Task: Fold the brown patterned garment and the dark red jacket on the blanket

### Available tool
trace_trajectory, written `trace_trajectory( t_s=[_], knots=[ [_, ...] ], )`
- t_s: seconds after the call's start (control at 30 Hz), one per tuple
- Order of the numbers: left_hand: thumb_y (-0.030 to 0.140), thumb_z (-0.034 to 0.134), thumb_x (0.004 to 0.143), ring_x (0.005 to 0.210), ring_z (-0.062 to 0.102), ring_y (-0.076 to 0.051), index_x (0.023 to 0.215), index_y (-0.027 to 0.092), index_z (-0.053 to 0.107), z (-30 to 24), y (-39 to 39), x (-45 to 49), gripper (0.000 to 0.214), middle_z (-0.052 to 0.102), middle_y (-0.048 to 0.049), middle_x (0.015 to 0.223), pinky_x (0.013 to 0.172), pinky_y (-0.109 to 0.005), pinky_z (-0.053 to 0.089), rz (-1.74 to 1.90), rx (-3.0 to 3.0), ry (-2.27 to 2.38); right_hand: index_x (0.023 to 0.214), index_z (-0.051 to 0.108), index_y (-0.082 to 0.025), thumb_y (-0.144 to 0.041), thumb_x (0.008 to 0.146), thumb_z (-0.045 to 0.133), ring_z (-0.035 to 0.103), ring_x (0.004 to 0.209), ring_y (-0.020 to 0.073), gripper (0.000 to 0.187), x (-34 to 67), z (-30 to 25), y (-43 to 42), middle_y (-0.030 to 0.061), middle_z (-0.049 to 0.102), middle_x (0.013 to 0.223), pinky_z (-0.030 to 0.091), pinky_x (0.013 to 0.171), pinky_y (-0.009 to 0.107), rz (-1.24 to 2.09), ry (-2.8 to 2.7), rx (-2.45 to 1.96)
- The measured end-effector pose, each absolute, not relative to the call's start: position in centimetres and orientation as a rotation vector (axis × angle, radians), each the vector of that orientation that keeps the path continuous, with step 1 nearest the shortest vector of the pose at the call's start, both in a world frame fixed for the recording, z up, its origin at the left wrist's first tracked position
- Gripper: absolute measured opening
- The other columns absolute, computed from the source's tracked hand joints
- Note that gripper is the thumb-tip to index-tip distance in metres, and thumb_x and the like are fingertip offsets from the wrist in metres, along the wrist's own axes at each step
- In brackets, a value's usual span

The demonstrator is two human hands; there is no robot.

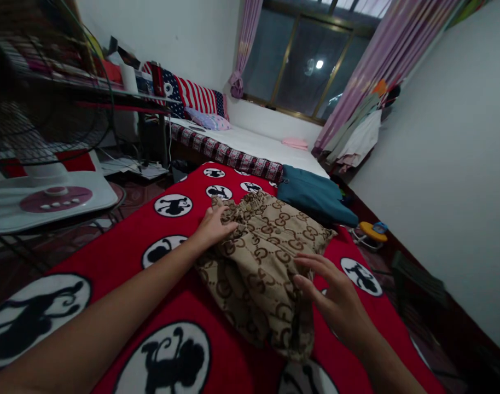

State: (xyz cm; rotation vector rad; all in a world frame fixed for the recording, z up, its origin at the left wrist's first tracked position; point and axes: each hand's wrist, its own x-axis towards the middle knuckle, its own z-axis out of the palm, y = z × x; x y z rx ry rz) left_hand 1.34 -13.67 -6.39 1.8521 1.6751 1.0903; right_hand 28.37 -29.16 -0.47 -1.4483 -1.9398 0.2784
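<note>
A beige-brown garment [270, 241] with a linked-letter pattern, buttons and a gathered edge lies rumpled on a red blanket [233, 345] printed with black figures in white circles. On the garment's gathered left part rests my left hand [214, 225], its thumb stretched apart from the fingers. My right hand [336, 293] is at the garment's lower right side, fingers extended and apart, with nothing held. Whether its fingertips touch the cloth I cannot tell. Folded teal cloth [311, 191] lies just beyond the garment.
A fan [48, 191] stands at the left, near a cluttered desk [131, 96]. Behind the blanket is a white-topped bed [266, 137] with pillows, below a window [311, 60]. A yellow stool [373, 232] and hanging clothes [360, 139] are on the right.
</note>
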Motion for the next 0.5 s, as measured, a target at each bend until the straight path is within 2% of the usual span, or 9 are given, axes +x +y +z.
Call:
trace_trajectory(
  t_s=[0.1, 0.17, 0.27, 0.33, 0.43, 0.5],
  knots=[
    [0.050, 0.069, 0.071, 0.136, 0.037, -0.041, 0.101, 0.017, 0.067, -5.6, -15.0, 2.0, 0.044, 0.037, -0.0136, 0.147, 0.111, -0.048, 0.034, 1.065, 1.993, 1.783, 0.108, 0.069, -0.030, -0.042, 0.086, 0.061, 0.057, 0.118, 0.0288, 0.027, 30.5, -2.9, -31.0, 0.0086, 0.063, 0.125, 0.045, 0.102, 0.051, 0.229, -1.880, -1.480],
    [0.054, 0.072, 0.066, 0.132, 0.041, -0.042, 0.095, 0.016, 0.067, -5.2, -15.3, 2.2, 0.048, 0.040, -0.0146, 0.145, 0.109, -0.048, 0.036, 1.050, 2.080, 1.756, 0.113, 0.067, -0.031, -0.042, 0.087, 0.060, 0.055, 0.121, 0.0284, 0.029, 31.1, -4.0, -31.6, 0.0082, 0.061, 0.129, 0.045, 0.102, 0.051, 0.252, -1.873, -1.488],
    [0.044, 0.071, 0.067, 0.114, 0.057, -0.035, 0.086, 0.017, 0.066, -4.9, -14.4, 1.7, 0.034, 0.062, -0.0137, 0.119, 0.102, -0.043, 0.043, 1.127, 2.048, 1.636, 0.122, 0.063, -0.032, -0.041, 0.089, 0.058, 0.053, 0.125, 0.0280, 0.035, 31.0, -4.4, -32.1, 0.0077, 0.057, 0.135, 0.047, 0.102, 0.050, 0.286, -1.886, -1.453],
    [0.040, 0.064, 0.071, 0.100, 0.063, -0.029, 0.079, 0.017, 0.065, -4.8, -13.2, 0.8, 0.024, 0.069, -0.0091, 0.096, 0.094, -0.040, 0.047, 1.292, 1.843, 1.519, 0.124, 0.062, -0.033, -0.039, 0.089, 0.057, 0.053, 0.125, 0.0274, 0.035, 30.5, -4.1, -32.4, 0.0074, 0.056, 0.136, 0.048, 0.102, 0.048, 0.293, -1.914, -1.410],
    [0.043, 0.059, 0.071, 0.078, 0.063, -0.022, 0.071, 0.018, 0.059, -5.1, -11.4, -0.9, 0.025, 0.066, -0.0038, 0.072, 0.078, -0.034, 0.052, 1.538, 1.287, 1.343, 0.127, 0.060, -0.033, -0.037, 0.091, 0.056, 0.051, 0.128, 0.0264, 0.036, 29.7, -3.5, -32.7, 0.0067, 0.054, 0.139, 0.047, 0.103, 0.045, 0.288, -2.010, -1.339],
    [0.043, 0.062, 0.067, 0.067, 0.060, -0.019, 0.065, 0.018, 0.055, -5.7, -10.7, -1.7, 0.026, 0.061, -0.0012, 0.061, 0.068, -0.031, 0.052, 1.567, 1.018, 1.311, 0.135, 0.053, -0.034, -0.040, 0.091, 0.055, 0.045, 0.133, 0.0267, 0.044, 29.4, -3.5, -32.9, 0.0067, 0.047, 0.146, 0.043, 0.107, 0.045, 0.293, -2.112, -1.287]
  ],
)
